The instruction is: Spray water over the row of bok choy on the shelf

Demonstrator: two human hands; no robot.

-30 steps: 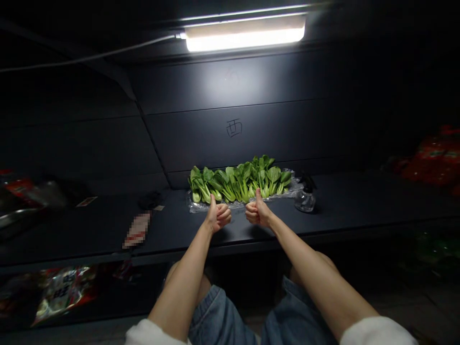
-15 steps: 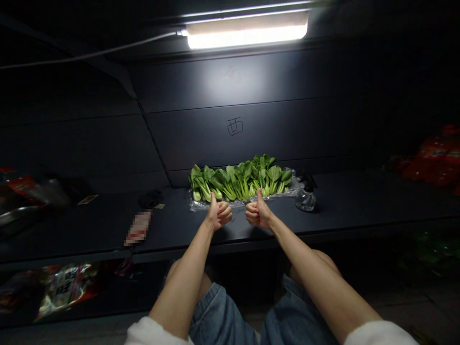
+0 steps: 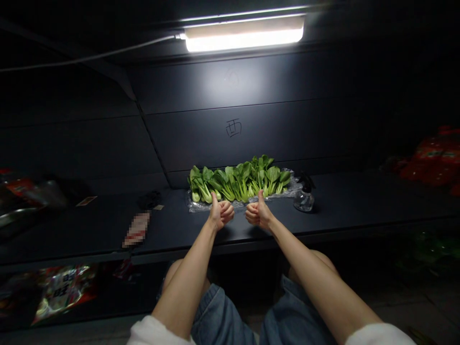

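My left hand point(image 3: 222, 214) and my right hand point(image 3: 258, 214) are both curled into fists with thumbs up, holding nothing. They hover just in front of a clear plastic sheet point(image 3: 194, 205), which lies on a dark counter point(image 3: 172, 225). A row of bok choy point(image 3: 239, 182) rests on that sheet, green leaves toward the wall, pale stems mostly to the left and front. Neither hand appears to touch the greens. To the right of the sheet stands a clear spray bottle point(image 3: 304, 199) with a black nozzle.
A black glove point(image 3: 150, 200) and a pixelated packet point(image 3: 136, 230) lie on the counter's left. Further left are a metal bowl point(image 3: 14, 217) and a red-labelled bag point(image 3: 25, 188). Colourful snack bags point(image 3: 63, 292) sit below the counter edge, and red packaging point(image 3: 434, 163) lies at far right.
My left hand has shifted slightly to the right, closer to my right hand. The view has moved only a little, and the greens and bottle stay in place.
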